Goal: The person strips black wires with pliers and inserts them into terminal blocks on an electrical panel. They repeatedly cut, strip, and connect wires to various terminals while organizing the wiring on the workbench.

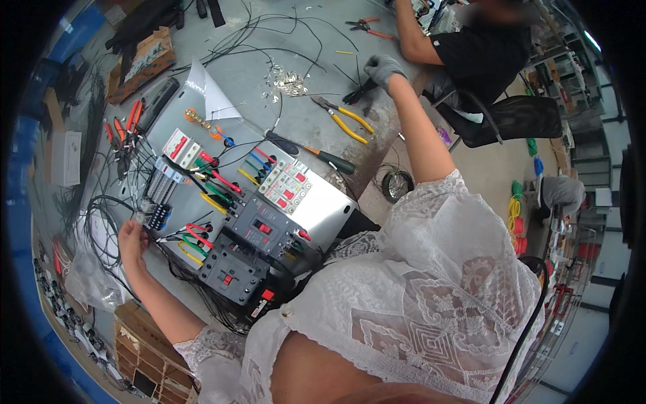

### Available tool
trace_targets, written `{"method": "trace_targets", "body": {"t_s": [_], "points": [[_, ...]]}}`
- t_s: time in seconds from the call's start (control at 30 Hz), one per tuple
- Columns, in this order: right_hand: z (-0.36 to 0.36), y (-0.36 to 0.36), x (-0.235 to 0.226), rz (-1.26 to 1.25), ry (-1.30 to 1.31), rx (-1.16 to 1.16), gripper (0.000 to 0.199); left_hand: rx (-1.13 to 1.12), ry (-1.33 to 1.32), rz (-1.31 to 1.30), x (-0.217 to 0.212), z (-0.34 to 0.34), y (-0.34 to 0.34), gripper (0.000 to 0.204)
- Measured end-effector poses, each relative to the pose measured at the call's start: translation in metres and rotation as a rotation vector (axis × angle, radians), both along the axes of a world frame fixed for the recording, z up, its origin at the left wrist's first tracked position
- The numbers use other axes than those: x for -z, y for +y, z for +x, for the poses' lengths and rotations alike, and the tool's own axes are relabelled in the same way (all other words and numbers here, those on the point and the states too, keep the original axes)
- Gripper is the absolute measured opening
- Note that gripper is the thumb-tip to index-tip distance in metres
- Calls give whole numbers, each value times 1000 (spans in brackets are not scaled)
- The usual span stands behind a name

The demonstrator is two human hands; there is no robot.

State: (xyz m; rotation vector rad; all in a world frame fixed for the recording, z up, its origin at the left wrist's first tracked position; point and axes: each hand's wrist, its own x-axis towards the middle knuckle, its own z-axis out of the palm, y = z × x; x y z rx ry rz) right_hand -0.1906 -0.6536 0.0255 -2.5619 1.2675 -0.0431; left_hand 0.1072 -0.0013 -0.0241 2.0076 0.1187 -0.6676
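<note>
My bare left hand (pixel 133 242) is at the lower left corner of a metal panel. Its fingers are pressed together beside a small black terminal block (pixel 159 217), and what is between them is too small to make out. My right hand (pixel 385 71), in a grey glove, is stretched far out to the right with curled fingers over a bunch of short black wires (pixel 361 93), seemingly gripping it. The panel (pixel 326 214) carries dark grey circuit breakers (pixel 259 223), white breakers (pixel 285 185) and red, yellow and green wires.
Yellow-handled pliers (pixel 346 120), a screwdriver (pixel 321 156) and a pile of small metal terminals (pixel 291 83) lie beyond the panel. Red-handled pliers (pixel 123 131) and tangled black wires are at left. A co-worker (pixel 481 57) sits at the far right near a black chair (pixel 515 121).
</note>
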Motion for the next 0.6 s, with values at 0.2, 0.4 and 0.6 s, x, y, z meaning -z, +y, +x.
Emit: {"method": "trace_targets", "body": {"t_s": [0.2,0.4,0.6], "points": [[-28,-18,51,150,-191,51,26,-80,6,-30,0,-6,0,6],[-41,-16,37,128,-286,10,27,-93,27,-36,-5,-12,-2,5],[-7,30,14,-11,46,51,39,-58,78,-95,4,-6,6,6]]}}
